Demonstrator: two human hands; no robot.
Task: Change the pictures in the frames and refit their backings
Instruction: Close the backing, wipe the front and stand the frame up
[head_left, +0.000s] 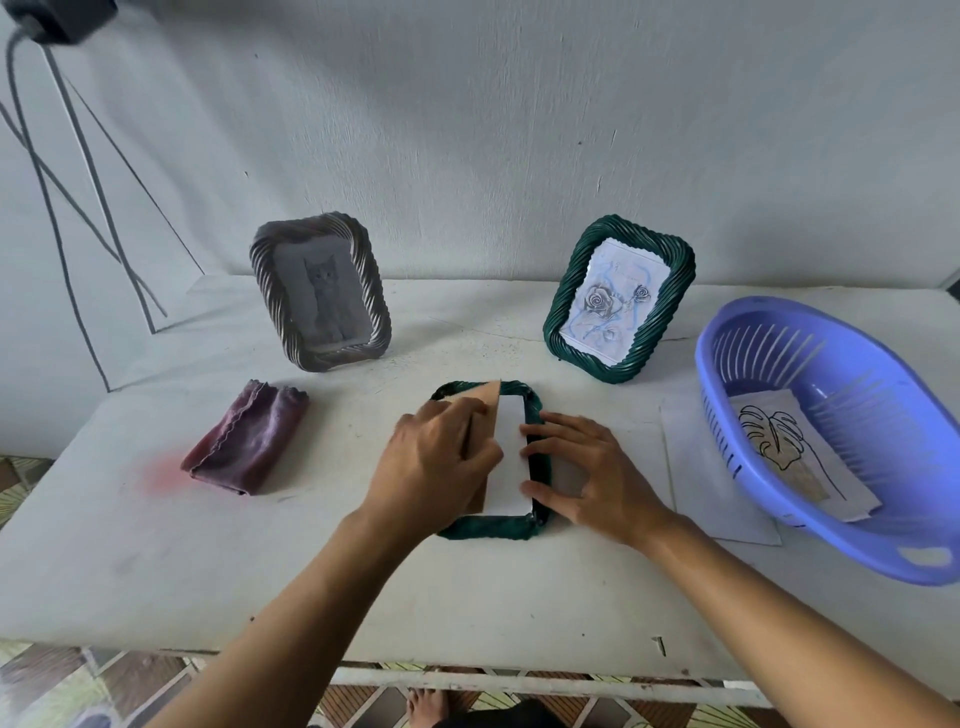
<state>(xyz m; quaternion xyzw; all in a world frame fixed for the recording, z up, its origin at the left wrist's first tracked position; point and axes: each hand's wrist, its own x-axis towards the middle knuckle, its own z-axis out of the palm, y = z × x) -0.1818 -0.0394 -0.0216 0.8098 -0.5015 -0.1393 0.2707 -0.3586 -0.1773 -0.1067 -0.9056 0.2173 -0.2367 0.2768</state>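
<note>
A dark green woven frame (540, 514) lies face down at the table's middle. A white picture sheet (511, 457) rests inside it, blank side up. My left hand (436, 467) grips a tan cardboard backing (485, 402), tilted up over the frame's left half. My right hand (592, 467) lies on the frame's right edge, fingertips touching the white sheet. Two frames stand at the back: a grey one with a cat picture (322, 293) on the left and a green one with a rose drawing (618, 299) on the right.
A folded purple cloth (249, 439) lies left of the frame. A blue plastic basket (841, 431) at the right holds a leaf drawing (795, 447). A white paper (701, 467) lies beside the basket. A tripod (78, 171) stands back left.
</note>
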